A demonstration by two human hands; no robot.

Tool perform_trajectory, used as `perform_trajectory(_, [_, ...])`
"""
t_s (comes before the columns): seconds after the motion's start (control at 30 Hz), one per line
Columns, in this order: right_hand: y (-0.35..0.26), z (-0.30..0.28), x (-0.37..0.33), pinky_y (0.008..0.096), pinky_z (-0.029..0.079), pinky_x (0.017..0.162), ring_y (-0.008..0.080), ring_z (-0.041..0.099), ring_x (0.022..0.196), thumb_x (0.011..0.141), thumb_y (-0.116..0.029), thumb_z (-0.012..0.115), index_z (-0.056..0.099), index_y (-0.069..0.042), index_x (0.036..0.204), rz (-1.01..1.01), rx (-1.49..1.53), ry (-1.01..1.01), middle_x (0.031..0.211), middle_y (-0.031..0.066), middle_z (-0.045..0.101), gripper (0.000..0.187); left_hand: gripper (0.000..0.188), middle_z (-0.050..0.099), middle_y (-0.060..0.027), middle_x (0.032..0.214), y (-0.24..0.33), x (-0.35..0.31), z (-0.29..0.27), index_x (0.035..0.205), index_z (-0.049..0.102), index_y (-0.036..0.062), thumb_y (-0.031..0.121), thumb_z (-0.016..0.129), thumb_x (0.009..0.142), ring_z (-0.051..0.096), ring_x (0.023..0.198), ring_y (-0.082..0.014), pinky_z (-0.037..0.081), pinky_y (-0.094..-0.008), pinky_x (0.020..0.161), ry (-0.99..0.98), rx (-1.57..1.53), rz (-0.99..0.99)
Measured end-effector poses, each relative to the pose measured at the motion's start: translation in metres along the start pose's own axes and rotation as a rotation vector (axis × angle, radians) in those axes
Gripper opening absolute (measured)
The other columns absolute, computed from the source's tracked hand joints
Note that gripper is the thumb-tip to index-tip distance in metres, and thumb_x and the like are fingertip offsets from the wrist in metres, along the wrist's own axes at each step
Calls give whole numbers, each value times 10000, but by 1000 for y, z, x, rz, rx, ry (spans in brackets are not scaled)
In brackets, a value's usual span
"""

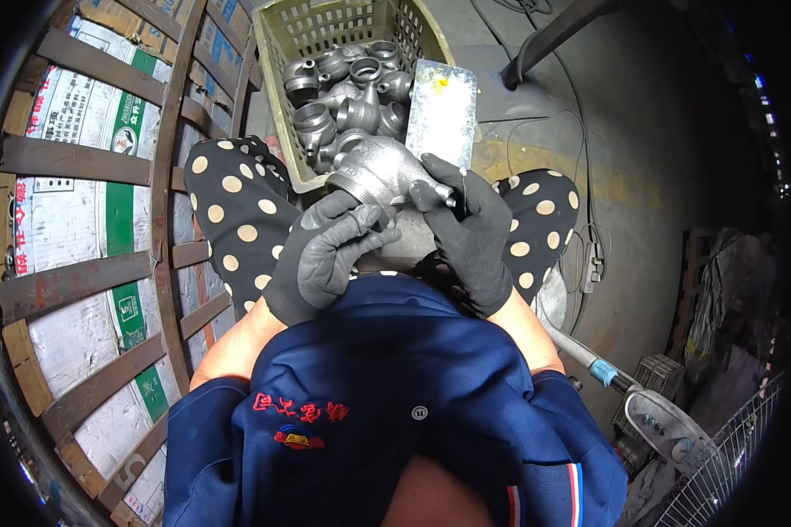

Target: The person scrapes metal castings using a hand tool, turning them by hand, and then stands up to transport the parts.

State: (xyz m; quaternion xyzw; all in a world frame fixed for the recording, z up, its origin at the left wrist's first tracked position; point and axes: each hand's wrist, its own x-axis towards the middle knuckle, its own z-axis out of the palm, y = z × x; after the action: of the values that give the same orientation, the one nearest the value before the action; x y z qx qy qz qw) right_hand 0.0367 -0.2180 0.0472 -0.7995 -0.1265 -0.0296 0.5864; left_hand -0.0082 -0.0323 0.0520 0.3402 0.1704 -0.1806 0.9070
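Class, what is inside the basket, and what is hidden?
Grey metal fittings lie heaped in the basket; the upper ones hide its bottom. A translucent container blocks its near right corner.

On my feed, a rusty slatted rack [161,206] shows cartons [77,215] between its bars. Right of the rack I see grey floor [628,149] with a worn yellow patch [536,160] and a slanting dark post [558,39]. Well apart from the rack, a wire grille [731,457] and a greyish heap [721,307] sit toward deep shadow.
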Motion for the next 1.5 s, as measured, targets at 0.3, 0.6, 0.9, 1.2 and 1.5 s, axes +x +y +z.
perform_trajectory(0.3, [11,3,-2,326,508,634,225,645,710,709,-90,751,659,-34,1127,-272,-141,83,818,117,657,432,261,616,-115,1097,-6,3,-12,1205,556,-26,13,504,952,607,1073,-209,502,-402,997,-67,-9,80])
perform_trajectory(0.6, [2,3,-4,336,504,610,241,634,677,606,-43,721,646,-62,1188,-317,-237,53,819,109,644,587,338,623,-130,1167,-6,8,-22,1272,533,-12,5,522,934,607,1113,-213,495,-361,986,-141,-71,66])
perform_trajectory(0.9, [8,5,-7,318,492,606,217,613,671,612,-54,737,648,-73,1201,-310,-194,38,800,100,627,596,375,632,-102,1153,-11,12,-25,1268,541,5,-41,556,896,617,1075,-165,500,-285,949,-106,100,34])
perform_trajectory(1.2, [-2,-3,0,309,499,710,205,627,781,721,-91,750,607,-46,1256,-130,-111,-119,915,120,646,556,447,613,-150,1202,-15,16,-34,1327,473,-1,-50,536,887,614,1121,-253,497,-356,992,-197,-144,15])
perform_trajectory(1.5, [-24,-35,-12,310,475,892,236,629,1016,921,-55,537,515,-6,1348,47,-21,-335,1160,172,630,431,417,603,-236,1174,-13,20,-44,1304,457,-35,-47,538,896,610,1108,-342,471,-500,1026,-143,-246,119])
